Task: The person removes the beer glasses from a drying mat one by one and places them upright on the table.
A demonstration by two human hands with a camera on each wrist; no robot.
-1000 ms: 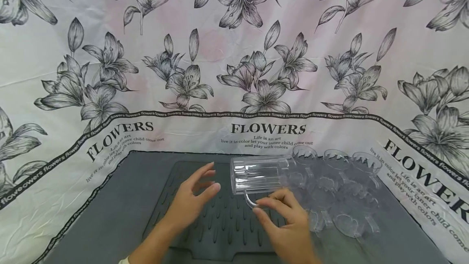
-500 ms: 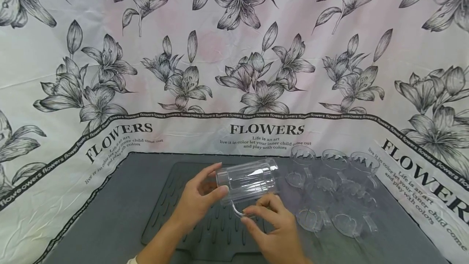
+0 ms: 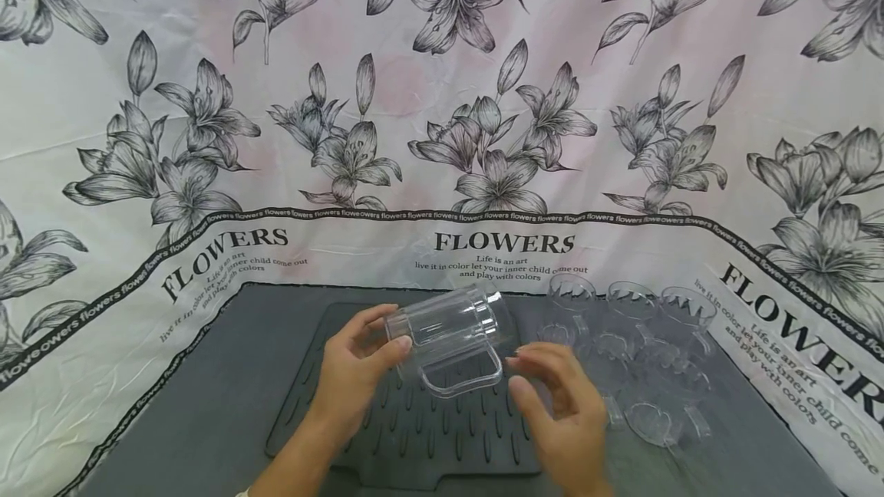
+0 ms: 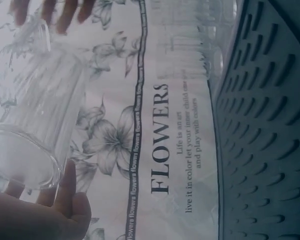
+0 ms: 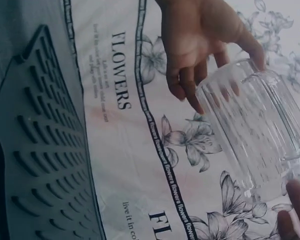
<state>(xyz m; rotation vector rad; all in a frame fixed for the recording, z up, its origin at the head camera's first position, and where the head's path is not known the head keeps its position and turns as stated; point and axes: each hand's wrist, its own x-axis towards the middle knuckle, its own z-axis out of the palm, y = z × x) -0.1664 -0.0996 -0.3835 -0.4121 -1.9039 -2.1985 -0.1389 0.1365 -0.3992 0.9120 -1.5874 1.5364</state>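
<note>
A clear ribbed mug (image 3: 449, 324) is held sideways above the dark mat, its right end higher than its left and its handle (image 3: 466, 386) hanging down toward me. My left hand (image 3: 352, 363) grips the mug's left end, thumb on the near side and fingers behind. In the left wrist view, the mug's round end (image 4: 22, 160) rests against the left hand (image 4: 45, 215). Just right of the handle, my right hand (image 3: 562, 413) is loosely curved with nothing in it. The right wrist view shows some of its fingers (image 5: 297, 200) close to the mug (image 5: 255, 132).
Several clear mugs (image 3: 652, 424) stand in rows on the right side of the grey table (image 3: 200, 397). A dark mat (image 3: 442, 455) with raised oblong ridges lies in the middle, under the hands. Floral fabric (image 3: 387, 251) hangs behind and along both sides.
The mug has moved left, from the right hand's hold on its handle into the left hand's grip. The right hand has let go and drawn off to the right.
</note>
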